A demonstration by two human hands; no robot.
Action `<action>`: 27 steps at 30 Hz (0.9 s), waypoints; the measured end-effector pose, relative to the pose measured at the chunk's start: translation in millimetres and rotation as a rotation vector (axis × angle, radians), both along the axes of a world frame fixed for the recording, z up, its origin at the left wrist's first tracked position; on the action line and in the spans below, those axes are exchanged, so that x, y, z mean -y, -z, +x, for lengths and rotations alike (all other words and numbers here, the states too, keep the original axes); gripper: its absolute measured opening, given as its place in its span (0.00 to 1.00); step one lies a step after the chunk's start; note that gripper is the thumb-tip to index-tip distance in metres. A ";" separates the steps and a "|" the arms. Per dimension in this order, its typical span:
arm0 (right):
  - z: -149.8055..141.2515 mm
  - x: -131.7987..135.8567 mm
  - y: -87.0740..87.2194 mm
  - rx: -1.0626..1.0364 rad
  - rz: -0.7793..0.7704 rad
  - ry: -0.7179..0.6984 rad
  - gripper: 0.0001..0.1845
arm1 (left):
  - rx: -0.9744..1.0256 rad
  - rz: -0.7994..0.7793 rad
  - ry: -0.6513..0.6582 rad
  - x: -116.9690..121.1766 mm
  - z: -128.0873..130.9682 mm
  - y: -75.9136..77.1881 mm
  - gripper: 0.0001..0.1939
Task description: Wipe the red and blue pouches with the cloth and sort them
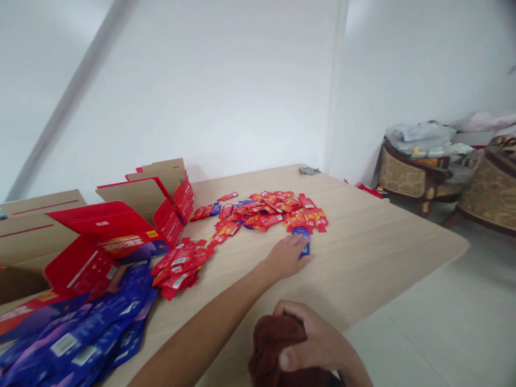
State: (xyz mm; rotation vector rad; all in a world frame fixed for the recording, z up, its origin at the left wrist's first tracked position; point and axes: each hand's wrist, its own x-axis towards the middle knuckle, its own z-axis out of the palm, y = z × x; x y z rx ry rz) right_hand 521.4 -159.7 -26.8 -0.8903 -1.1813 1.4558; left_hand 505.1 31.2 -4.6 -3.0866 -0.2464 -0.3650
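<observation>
My left hand reaches across the table with its fingers and thumb around a small blue packet at the near right end of a spread of red packets. The fingers cover part of that packet, which appears to lie flat on the tabletop. Close to the table's front edge, my right hand is closed on a bunched dark brown cloth. The cloth's lower part runs out of view. Another heap of red packets lies left of my left forearm.
Open red cartons with raised flaps stand along the left. Large blue pouches are stacked before them. A small grey crumpled item lies at the table's far corner. Patterned chairs piled with bags stand at the right, beyond the wooden table.
</observation>
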 end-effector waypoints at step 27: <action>-2.5 18.6 -14.2 -0.142 -0.061 0.086 0.29 | 0.159 0.161 -0.188 150.5 -289.9 43.2 0.29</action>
